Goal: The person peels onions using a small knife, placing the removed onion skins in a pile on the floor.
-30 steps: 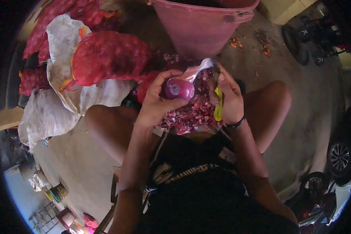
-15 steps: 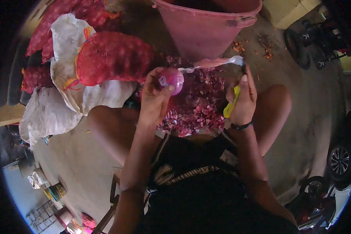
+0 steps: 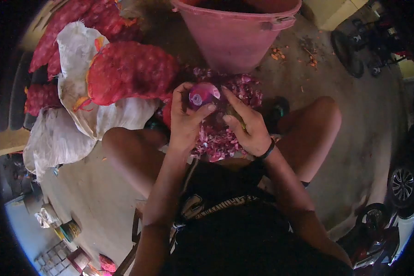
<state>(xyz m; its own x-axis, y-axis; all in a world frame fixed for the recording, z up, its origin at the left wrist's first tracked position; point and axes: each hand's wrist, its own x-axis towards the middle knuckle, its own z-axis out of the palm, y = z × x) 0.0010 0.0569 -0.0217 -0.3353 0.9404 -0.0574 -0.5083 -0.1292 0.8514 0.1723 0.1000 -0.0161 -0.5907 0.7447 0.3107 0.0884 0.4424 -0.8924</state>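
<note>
From the head camera, looking down between our knees: a moment ago our right hand [image 3: 246,131] was flung out wide, dragging a long strip of skin off the onion [image 3: 204,94]. Now that strip is gone from the fingers and the hand is back in close, index finger stretched up to the onion's side. We judge one layer is off and we're going in for another bite at the peel.

Left hand [image 3: 184,117] first: fingers curled tight around the onion, thumb pressed on its near side, holding it up with the cut end facing us, shiny purple. It sits above the heap of peelings [image 3: 225,133], just in front of the big pink bucket [image 3: 237,39].

Right hand: fingers partly closed, forefinger extended and touching the onion. Only a sliver of yellow peeks out at the fingers, surely the knife [image 3: 244,125] handle seen a beat earlier; we can't see blade or grip clearly, so how firmly it is held we cannot tell.

To our left, red mesh sacks [image 3: 129,69] of onions lie on white bags [image 3: 78,119], all on the concrete floor [image 3: 354,115].
</note>
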